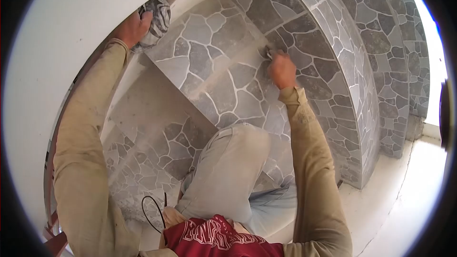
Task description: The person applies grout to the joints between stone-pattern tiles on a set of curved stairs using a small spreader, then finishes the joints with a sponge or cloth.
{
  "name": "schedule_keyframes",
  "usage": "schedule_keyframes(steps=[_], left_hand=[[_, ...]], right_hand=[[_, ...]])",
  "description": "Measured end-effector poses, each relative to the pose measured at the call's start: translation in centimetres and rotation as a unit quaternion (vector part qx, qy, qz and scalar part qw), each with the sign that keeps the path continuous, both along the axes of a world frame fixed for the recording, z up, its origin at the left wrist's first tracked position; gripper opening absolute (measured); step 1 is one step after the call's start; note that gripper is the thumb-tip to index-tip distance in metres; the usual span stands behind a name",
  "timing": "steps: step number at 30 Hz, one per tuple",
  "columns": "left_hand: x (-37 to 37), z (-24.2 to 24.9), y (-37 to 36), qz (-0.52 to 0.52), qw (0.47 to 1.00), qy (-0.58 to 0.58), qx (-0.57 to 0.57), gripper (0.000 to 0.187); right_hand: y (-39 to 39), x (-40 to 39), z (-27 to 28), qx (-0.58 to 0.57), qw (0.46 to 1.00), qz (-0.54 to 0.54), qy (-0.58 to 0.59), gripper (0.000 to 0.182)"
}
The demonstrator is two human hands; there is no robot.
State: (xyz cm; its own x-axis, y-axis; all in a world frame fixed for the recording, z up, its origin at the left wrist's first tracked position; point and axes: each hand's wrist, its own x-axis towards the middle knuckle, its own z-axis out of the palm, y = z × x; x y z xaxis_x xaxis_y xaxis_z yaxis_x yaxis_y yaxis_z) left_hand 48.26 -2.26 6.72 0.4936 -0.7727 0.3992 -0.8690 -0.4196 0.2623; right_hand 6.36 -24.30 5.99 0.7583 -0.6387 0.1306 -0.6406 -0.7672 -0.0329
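At the upper left, my left hand (pixel 134 29) is closed on a crumpled black-and-white striped cloth (pixel 158 19), beside the white wall. My right hand (pixel 283 69) is in a fist around a small tool (pixel 268 53) with a short metallic part showing; I cannot tell its kind, as the fingers cover most of it. Its tip is right at the corner where the stone-patterned tread (pixel 245 78) meets the riser (pixel 297 43). Pale dust smears lie over the tiles along that corner. My bent knee (pixel 243 147) rests over the lower part of the tread.
More steps with the same grey stone pattern curve up on the right (pixel 381 38). A lower step (pixel 147 147) lies at left, dusty, with a plain grey riser. A thin black cable loop (pixel 145 209) hangs near my waist. Pale floor (pixel 395 185) is at lower right.
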Motion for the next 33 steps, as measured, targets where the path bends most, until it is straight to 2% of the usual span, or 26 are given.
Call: schedule_keyframes(steps=[1,3,4,6,7,9,10,11,13,14,15,17,19,21,23,25,26,27,29,31,32,33], left_hand=[[-0.1,0.1,0.0,-0.003,1.000,-0.001,-0.001,0.061],[-0.1,0.0,-0.2,-0.003,0.997,-0.058,-0.050,0.060],[0.2,0.0,-0.5,0.000,0.997,-0.056,-0.053,0.060],[0.1,-0.6,-0.2,0.021,0.999,-0.029,0.004,0.060],[-0.1,-0.6,0.0,0.015,1.000,-0.027,0.007,0.060],[0.1,0.0,-0.2,-0.004,0.999,0.041,-0.024,0.060],[-0.2,0.1,-0.3,-0.002,0.998,-0.036,-0.049,0.059],[-0.1,0.1,-0.4,0.008,0.998,-0.035,-0.053,0.059],[-0.1,-0.3,-0.3,0.033,0.999,-0.016,0.020,0.060],[-0.2,-0.2,-0.3,0.051,0.996,0.001,0.071,0.060],[-0.2,-0.1,-0.1,0.047,0.996,-0.005,0.070,0.060],[0.0,-0.4,-0.3,-0.005,0.993,-0.090,-0.077,0.060],[0.5,-0.3,-0.4,0.012,0.989,-0.129,-0.076,0.062],[0.0,-0.3,-0.4,0.038,0.999,-0.003,0.030,0.067],[0.2,-0.3,-0.6,0.027,0.999,-0.027,0.003,0.067],[0.0,-0.5,-0.6,0.025,0.985,-0.149,-0.088,0.055],[0.0,-0.5,-0.7,0.038,0.984,-0.162,-0.066,0.055],[-0.2,-0.1,-0.7,0.042,0.984,-0.163,-0.064,0.055],[-0.5,0.9,-0.4,0.055,0.996,0.000,0.071,0.069],[-0.8,0.7,-0.3,0.047,0.998,-0.039,0.033,0.069],[-0.7,0.7,-0.5,0.039,0.997,-0.071,-0.004,0.068],[-0.2,0.8,-0.8,0.043,0.996,-0.074,-0.005,0.068]], right_hand=[[0.9,-0.3,-0.2,-0.001,1.000,-0.003,-0.001,0.018],[2.8,-0.8,-0.8,-0.074,0.995,0.057,-0.020,0.014],[0.4,-1.1,-2.6,-0.077,0.995,0.061,-0.018,0.014],[-2.9,-4.2,-8.2,-0.169,0.985,0.013,-0.033,0.012],[-2.1,-4.6,-7.9,-0.166,0.986,0.007,-0.030,0.012],[-1.0,-3.3,-4.6,-0.139,0.982,0.087,-0.091,0.014],[0.9,-2.1,-3.3,-0.179,0.974,0.104,-0.094,0.014],[0.1,-1.3,-2.7,-0.182,0.972,0.115,-0.094,0.014],[0.5,-1.1,-2.9,-0.053,0.998,-0.040,0.005,0.018],[1.7,-1.6,-3.1,-0.045,0.998,-0.047,0.005,0.018],[2.2,-1.4,-3.1,-0.051,0.998,-0.030,0.016,0.019],[2.3,-0.5,-2.5,-0.073,0.996,0.005,0.043,0.021],[3.2,0.4,-1.8,-0.053,0.998,0.022,0.014,0.021],[2.1,0.2,-1.7,-0.009,0.997,-0.056,0.061,0.025],[1.7,0.7,-1.6,-0.035,0.997,-0.044,0.044,0.025],[3.9,0.7,-3.1,-0.080,0.995,0.001,0.057,0.021],[2.8,1.1,-2.9,-0.081,0.995,0.006,0.054,0.021],[1.4,1.1,-2.7,-0.048,0.996,-0.016,0.072,0.022],[2.1,0.2,-2.9,-0.003,0.995,-0.047,0.092,0.023],[2.8,1.8,-1.5,-0.022,0.996,-0.031,0.079,0.025],[3.8,1.3,-4.3,-0.084,0.993,-0.015,0.079,0.026],[2.9,1.6,-4.2,-0.086,0.993,-0.012,0.075,0.026]])
